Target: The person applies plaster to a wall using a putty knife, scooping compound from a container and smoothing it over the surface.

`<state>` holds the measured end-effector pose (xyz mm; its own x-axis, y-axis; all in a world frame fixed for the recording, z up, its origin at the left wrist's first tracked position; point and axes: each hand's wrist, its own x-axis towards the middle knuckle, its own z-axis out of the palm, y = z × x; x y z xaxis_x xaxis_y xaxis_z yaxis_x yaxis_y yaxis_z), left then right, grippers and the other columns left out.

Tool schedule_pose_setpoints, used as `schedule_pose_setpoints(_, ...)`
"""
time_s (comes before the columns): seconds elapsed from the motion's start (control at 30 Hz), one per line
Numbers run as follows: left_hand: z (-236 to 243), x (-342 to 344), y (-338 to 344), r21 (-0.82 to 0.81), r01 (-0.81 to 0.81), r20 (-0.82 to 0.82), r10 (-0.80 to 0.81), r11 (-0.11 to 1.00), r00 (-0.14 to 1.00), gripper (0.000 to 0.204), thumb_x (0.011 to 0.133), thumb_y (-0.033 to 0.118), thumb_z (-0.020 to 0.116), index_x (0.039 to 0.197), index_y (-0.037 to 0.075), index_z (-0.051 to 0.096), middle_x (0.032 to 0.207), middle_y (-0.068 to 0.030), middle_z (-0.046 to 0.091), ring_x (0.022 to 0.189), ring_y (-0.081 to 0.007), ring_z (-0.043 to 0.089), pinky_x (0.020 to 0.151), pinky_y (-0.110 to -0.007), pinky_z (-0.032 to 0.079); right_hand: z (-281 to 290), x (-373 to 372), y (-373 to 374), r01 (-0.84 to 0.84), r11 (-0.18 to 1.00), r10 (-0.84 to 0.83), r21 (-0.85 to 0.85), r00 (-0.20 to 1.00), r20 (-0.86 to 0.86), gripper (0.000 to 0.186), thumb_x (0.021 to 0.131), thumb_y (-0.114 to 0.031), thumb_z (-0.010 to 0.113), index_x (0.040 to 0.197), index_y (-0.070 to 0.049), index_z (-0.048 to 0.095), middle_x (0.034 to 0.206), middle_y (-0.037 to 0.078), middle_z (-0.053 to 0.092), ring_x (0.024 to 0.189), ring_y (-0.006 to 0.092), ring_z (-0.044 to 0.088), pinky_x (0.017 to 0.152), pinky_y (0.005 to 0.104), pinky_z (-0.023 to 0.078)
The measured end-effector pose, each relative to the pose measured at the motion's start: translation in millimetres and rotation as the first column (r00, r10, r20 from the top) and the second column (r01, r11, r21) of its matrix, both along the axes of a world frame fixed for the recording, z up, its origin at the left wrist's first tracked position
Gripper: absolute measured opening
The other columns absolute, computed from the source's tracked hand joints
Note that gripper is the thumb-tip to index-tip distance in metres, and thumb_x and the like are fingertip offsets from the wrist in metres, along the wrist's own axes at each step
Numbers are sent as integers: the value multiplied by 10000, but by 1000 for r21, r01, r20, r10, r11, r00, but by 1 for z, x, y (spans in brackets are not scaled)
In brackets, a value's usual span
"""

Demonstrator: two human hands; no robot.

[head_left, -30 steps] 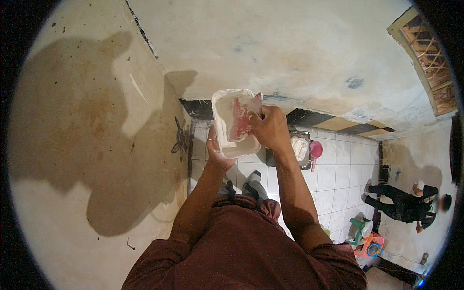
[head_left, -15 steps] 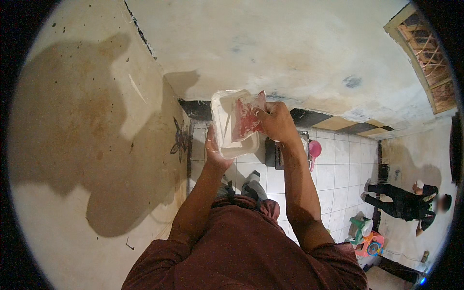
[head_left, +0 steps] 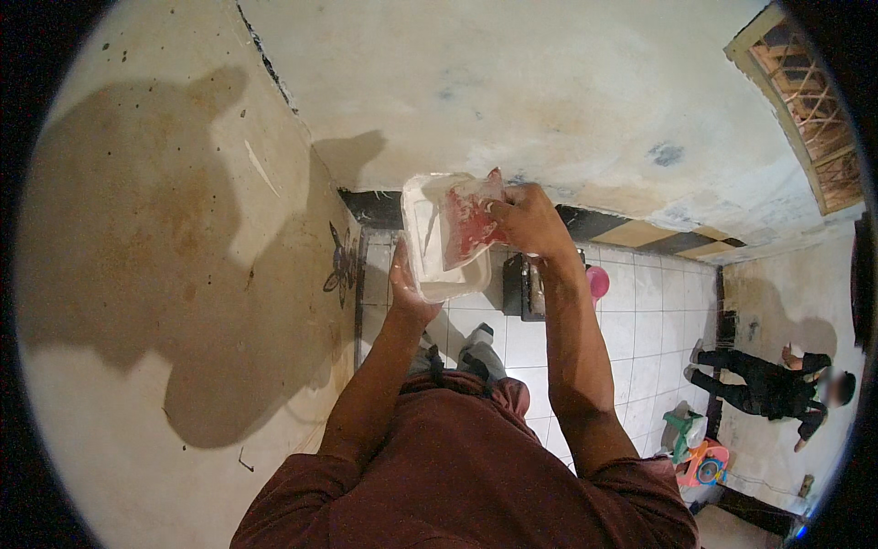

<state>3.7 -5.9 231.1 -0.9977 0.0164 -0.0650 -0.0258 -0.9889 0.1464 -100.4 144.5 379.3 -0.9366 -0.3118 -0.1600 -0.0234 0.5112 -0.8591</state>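
Note:
My left hand (head_left: 408,289) is closed on the near left side of a translucent white plastic tub (head_left: 473,280), tilted so its inside shows. White putty-like paste (head_left: 428,206) coats the inside. In my right hand (head_left: 534,221) is a flat red putty spreader (head_left: 473,218), smeared with white paste. Its blade lies over the tub's opening; whether it touches the paste I cannot tell. My right fingers pinch the spreader along its right edge. The tub is in front of the lower part of a patchy, off-white wall (head_left: 549,101).
Beneath my right forearm, a dark box-like object (head_left: 518,297) stands on white floor tiles (head_left: 640,320), beside a pink dipper (head_left: 597,282). A stained wall (head_left: 183,229) rises on my left. Far right are a person in dark clothes (head_left: 764,384), an orange item (head_left: 704,462) and a lattice window (head_left: 809,101).
My right hand and forearm have shifted slightly right, covering the pink dipper's handle. The tub has barely moved. The person at the far right has moved an arm.

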Motion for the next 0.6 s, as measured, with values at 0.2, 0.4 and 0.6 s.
schedule_pose_setpoints(0.2, -20, 1, 0, -50, -19, -81, 15, 999, 997, 590, 975, 488, 359, 1409, 89, 369, 1384, -118, 458, 1278, -266, 445, 1112, -431, 332, 8, 1, -1, 1, 1000, -3, 30, 998, 66, 228, 767, -137, 580, 722, 71, 662, 592, 83, 591, 554, 135, 523, 535, 311, 435)
schedule_pose_setpoints(0.4, 3, -3, 1, -55, 18, 70, -15, 998, 997, 590, 975, 485, 350, 1418, 95, 364, 1392, -113, 454, 1291, -267, 438, 1109, -437, 337, 3, -8, 6, -70, 992, 66, 107, 997, 42, 219, 780, -126, 597, 733, 78, 660, 612, 75, 600, 548, 132, 522, 518, 312, 426)
schedule_pose_setpoints(0.6, 2, 0, 2, -50, -3, 99, 8, 999, 995, 595, 974, 487, 356, 1420, 93, 356, 1392, -110, 454, 1289, -265, 443, 1108, -445, 338, 0, -12, 6, -39, 998, 44, -44, 990, 131, 219, 785, -133, 610, 760, 79, 658, 627, 75, 612, 537, 137, 531, 512, 319, 433)
